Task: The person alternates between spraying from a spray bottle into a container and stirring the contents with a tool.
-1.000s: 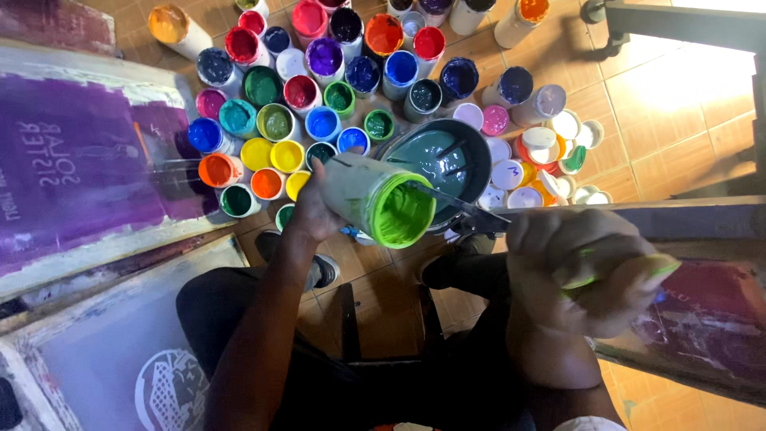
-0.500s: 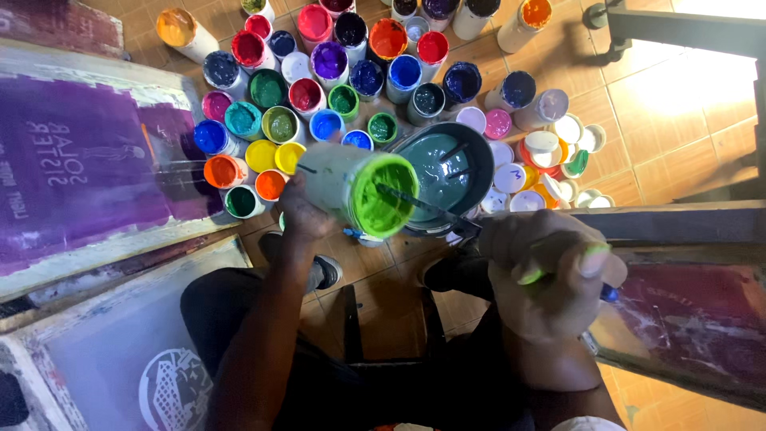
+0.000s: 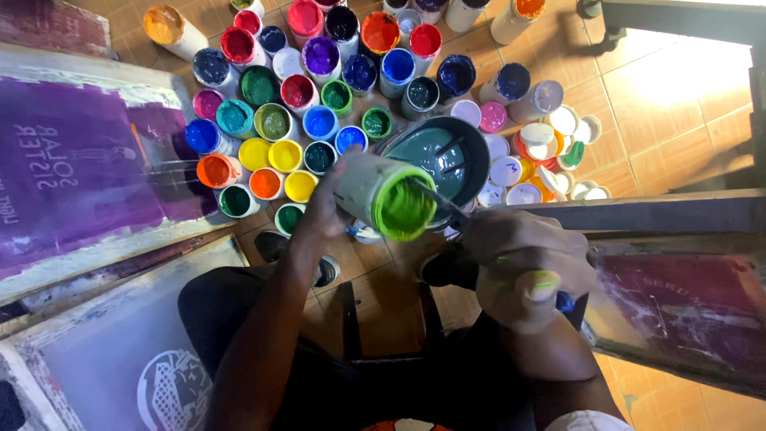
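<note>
The right hand (image 3: 523, 267), grip closed on a thin stick (image 3: 443, 203), dips it into a green paint jar (image 3: 379, 195). The left hand (image 3: 323, 203) wraps that plastic cylinder, tipped sideways, open mouth toward the camera, above a round teal-filled bucket (image 3: 439, 156) and colourful pots (image 3: 319, 124) on the tiled floor (image 3: 654, 104).

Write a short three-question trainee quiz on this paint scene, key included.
1. True or false: the left hand holds the green paint jar tilted on its side, its mouth toward the camera.
2. Which colour fills the big bowl just behind that jar? A) grey-teal B) bright orange C) white
3. Fill in: the right hand holds a thin ___ whose tip reaches into the jar.

Key: 1 true; 2 A; 3 stick.
</note>
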